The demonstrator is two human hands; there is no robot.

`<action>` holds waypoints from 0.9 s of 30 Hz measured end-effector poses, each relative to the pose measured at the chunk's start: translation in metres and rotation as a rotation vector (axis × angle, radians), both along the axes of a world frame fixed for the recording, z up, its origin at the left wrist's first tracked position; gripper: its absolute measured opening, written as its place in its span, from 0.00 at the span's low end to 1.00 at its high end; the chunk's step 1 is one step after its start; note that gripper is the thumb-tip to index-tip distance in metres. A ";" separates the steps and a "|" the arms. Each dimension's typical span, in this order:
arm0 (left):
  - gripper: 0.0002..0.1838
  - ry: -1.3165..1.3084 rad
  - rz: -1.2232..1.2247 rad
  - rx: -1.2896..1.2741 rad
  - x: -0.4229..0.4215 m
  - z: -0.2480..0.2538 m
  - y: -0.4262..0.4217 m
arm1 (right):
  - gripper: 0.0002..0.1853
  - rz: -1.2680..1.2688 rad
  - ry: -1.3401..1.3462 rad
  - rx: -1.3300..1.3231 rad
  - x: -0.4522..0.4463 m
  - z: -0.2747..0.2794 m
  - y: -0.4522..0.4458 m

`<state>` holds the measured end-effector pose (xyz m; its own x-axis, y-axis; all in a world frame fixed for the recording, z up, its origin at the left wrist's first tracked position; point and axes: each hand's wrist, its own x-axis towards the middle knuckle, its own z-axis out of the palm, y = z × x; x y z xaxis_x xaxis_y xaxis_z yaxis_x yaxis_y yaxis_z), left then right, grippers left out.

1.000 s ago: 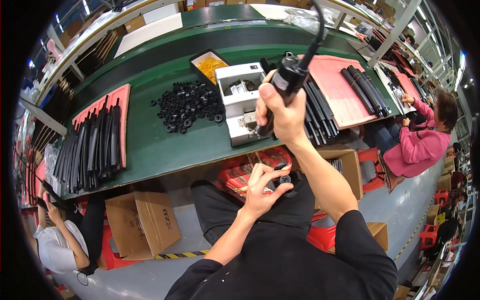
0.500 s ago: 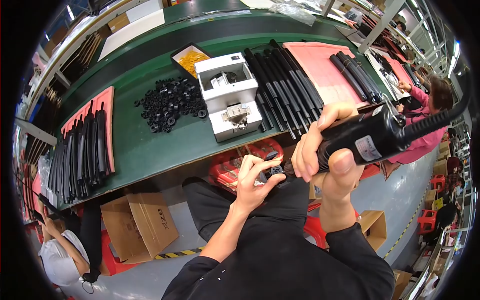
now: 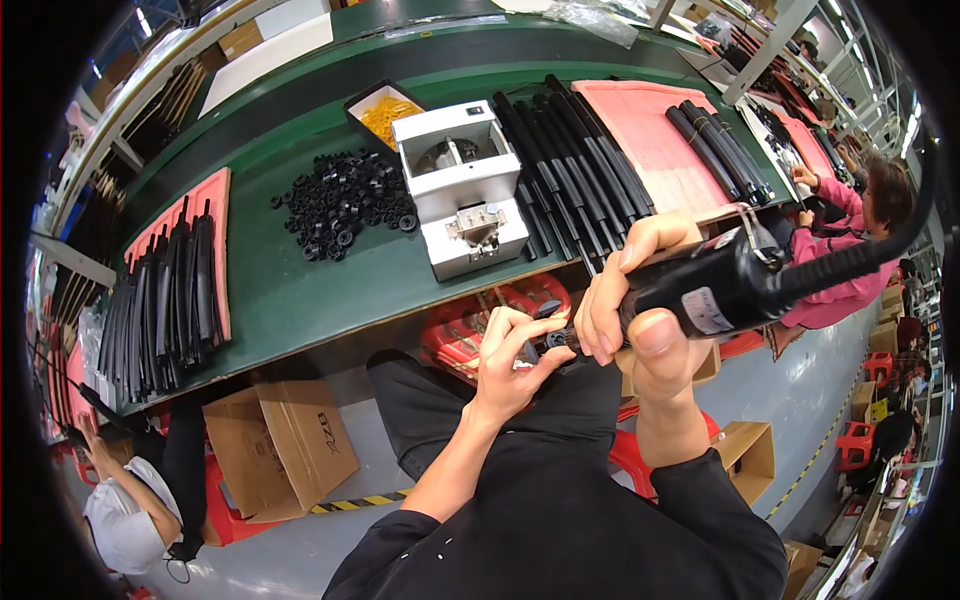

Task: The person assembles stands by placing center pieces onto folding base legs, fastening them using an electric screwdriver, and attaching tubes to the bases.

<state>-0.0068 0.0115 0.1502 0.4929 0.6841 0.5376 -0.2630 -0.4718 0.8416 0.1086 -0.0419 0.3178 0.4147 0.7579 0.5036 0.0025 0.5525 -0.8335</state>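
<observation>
Pressing a black power tool (image 3: 690, 295) toward a small black part (image 3: 555, 342) above the lap.
The right hand (image 3: 662, 378) is wrapped around the tool, its cord trailing off to the right; the left hand (image 3: 508, 370) pinches the part between thumb and fingers, in front of the green table (image 3: 290, 312). On the table, a white machine (image 3: 463, 183) sits between a pile of black rings (image 3: 345, 205) and a row of black tubes (image 3: 590, 170).
</observation>
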 end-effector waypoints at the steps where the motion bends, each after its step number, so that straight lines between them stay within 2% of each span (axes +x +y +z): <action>1: 0.22 0.001 0.003 -0.001 0.000 0.000 0.000 | 0.30 0.003 0.001 -0.001 0.001 -0.001 -0.001; 5: 0.21 -0.012 -0.003 0.000 -0.001 0.001 0.001 | 0.30 0.023 -0.072 -0.042 0.002 -0.014 -0.008; 8: 0.21 0.022 0.048 0.038 -0.001 0.003 0.003 | 0.30 0.127 0.098 -0.023 -0.012 -0.008 -0.001; 10: 0.20 0.014 -0.031 0.036 -0.001 0.004 0.004 | 0.29 0.138 0.133 0.042 -0.011 -0.011 0.001; 18: 0.18 -0.024 0.002 0.056 0.001 0.004 0.000 | 0.30 0.233 0.154 0.032 -0.005 -0.008 -0.006; 20: 0.18 -0.039 -0.030 0.052 0.001 0.010 0.002 | 0.32 0.120 0.166 0.088 -0.008 -0.008 -0.004; 23: 0.17 -0.021 -0.017 -0.010 0.000 0.008 -0.001 | 0.33 0.281 0.138 0.150 0.027 -0.002 -0.003; 25: 0.17 -0.021 -0.058 -0.070 0.004 0.017 0.003 | 0.39 0.575 0.069 0.205 0.066 0.009 0.000; 27: 0.16 0.034 -0.093 -0.126 0.004 0.025 0.007 | 0.37 0.502 0.116 0.216 0.076 0.018 0.006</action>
